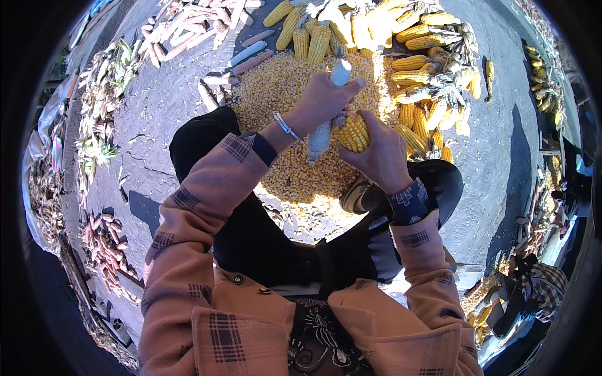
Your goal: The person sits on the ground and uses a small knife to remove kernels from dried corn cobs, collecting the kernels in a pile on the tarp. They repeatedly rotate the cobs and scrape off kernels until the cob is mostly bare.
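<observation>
My left hand (324, 98) is wrapped around a pale, bare corncob (320, 141), whose two ends stick out above and below the fist. In my right hand (383, 152) is a yellow ear of corn (355, 135), its upper end close beside the cob and my left fingers. That upper end looks partly stripped of kernels. Beneath both hands spreads a heap of loose corn kernels (296, 176), in front of my folded legs. Whether the cob and the ear touch is hard to see.
Yellow ears with husks (416, 77) curve around the heap's far and right sides. Bare cobs (188, 30) lie at the upper left, with more cobs (106, 254) lower left. Dry husks (99, 108) line the left. What looks like a person in checked clothing (545, 286) is at the right.
</observation>
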Motion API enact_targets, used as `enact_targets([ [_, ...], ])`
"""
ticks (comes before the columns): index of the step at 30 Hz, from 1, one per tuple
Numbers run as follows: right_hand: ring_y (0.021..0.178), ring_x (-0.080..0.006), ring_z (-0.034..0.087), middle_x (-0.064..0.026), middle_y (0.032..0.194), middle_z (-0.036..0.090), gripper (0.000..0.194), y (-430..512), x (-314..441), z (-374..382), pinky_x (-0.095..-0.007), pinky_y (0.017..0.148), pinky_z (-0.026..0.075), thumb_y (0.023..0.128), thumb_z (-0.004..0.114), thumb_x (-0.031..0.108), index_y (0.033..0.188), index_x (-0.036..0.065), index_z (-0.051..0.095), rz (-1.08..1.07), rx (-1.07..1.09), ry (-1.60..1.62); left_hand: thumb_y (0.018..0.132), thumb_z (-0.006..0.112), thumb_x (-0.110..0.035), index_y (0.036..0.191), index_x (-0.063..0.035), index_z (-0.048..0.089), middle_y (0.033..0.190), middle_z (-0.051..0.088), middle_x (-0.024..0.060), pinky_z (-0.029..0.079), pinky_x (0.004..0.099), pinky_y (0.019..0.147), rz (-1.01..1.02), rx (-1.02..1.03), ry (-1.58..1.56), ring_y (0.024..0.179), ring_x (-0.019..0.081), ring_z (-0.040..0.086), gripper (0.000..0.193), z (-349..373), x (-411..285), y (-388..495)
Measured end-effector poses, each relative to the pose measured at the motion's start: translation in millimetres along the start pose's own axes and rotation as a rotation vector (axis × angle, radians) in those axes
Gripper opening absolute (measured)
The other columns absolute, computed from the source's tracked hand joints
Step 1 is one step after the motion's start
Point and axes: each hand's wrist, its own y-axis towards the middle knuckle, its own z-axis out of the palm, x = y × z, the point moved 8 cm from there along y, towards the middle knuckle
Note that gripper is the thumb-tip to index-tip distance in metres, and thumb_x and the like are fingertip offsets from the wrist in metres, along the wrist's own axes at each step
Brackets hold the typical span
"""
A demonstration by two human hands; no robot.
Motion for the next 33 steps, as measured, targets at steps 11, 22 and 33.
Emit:
enact_targets([
  [11,0.071,-0.0329,0.065,-0.0145,0.077,0.065,0.052,-2,-14,15,-0.0419,0.064,0.053,0.064,0.08,0.035,0.099,0.004,0.057,0.06,0.084,-0.037,0.084,0.068,-0.038,0.087,-0.0014,0.058,0.073,0.057,0.0135,0.048,0.0427,0.068,0.591,-0.17,0.419,0.074,0.0382,0.06,0.038,28,-46,-45],
  [22,0.072,-0.0363,0.065,-0.0167,0.078,0.064,0.051,-1,-21,9,-0.0451,0.065,0.052,0.066,0.076,0.037,0.094,0.003,0.051,0.099,0.049,-0.04,0.089,0.063,-0.034,0.073,-0.0024,0.065,0.062,0.062,0.004,0.046,0.0279,0.053,-0.154,0.048,-0.204,0.057,0.0087,0.059,0.036,16,28,14],
  [33,0.072,-0.0182,0.064,-0.0093,0.076,0.065,0.045,2,-44,5,-0.0339,0.07,0.051,0.073,0.075,0.028,0.104,0.0,0.058,0.145,0.075,0.654,0.091,0.059,-0.017,0.091,-0.0076,0.065,0.072,0.062,0.0044,0.047,0.0392,0.089,0.969,-0.057,0.086,0.077,0.0175,0.063,0.011,-13,-115,-78],
])
